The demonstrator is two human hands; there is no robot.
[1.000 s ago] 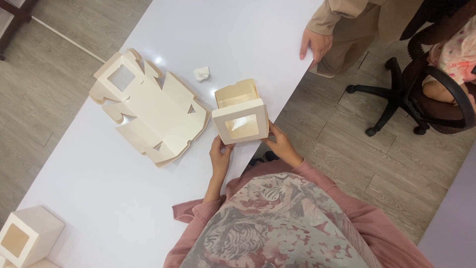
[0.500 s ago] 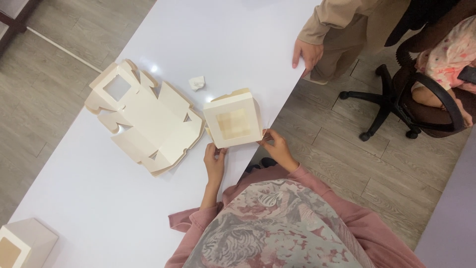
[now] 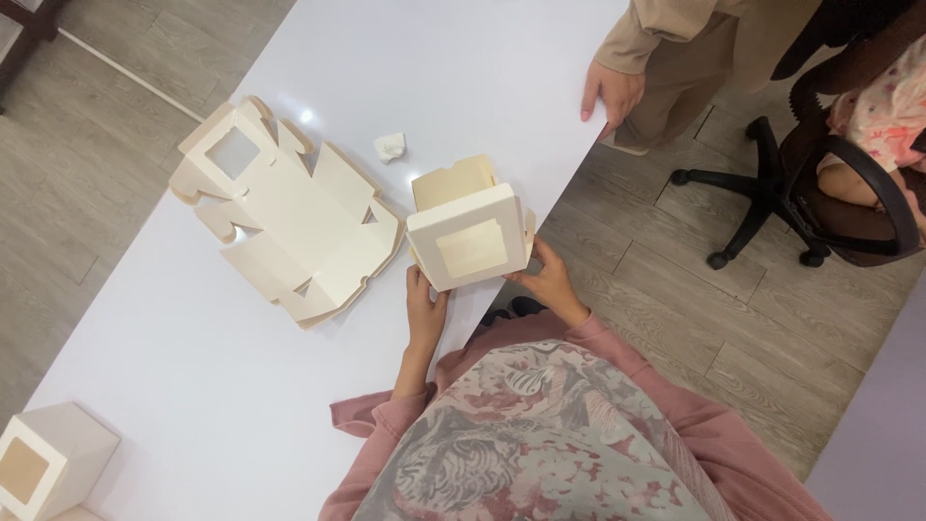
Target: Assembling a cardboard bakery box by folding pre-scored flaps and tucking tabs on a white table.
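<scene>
A cream cardboard box [image 3: 470,236] with a square window in its lid sits at the near edge of the white table [image 3: 463,87]. Its lid is tilted up toward me and the box body shows behind it. My left hand [image 3: 424,307] grips the lid's near left corner. My right hand [image 3: 548,280] holds the near right corner, out past the table's edge. Both sleeves are pink.
A stack of flat, unfolded box blanks [image 3: 289,217] lies to the left. A small crumpled white scrap [image 3: 390,147] lies beyond the box. A finished window box [image 3: 48,458] stands at the lower left. Another person's hand [image 3: 608,92] rests on the table edge; a black office chair [image 3: 820,193] stands on the floor.
The box lid lay flat half a second ago; now it is raised and tilted toward me, as it was a second ago. Both hands stay at its near corners.
</scene>
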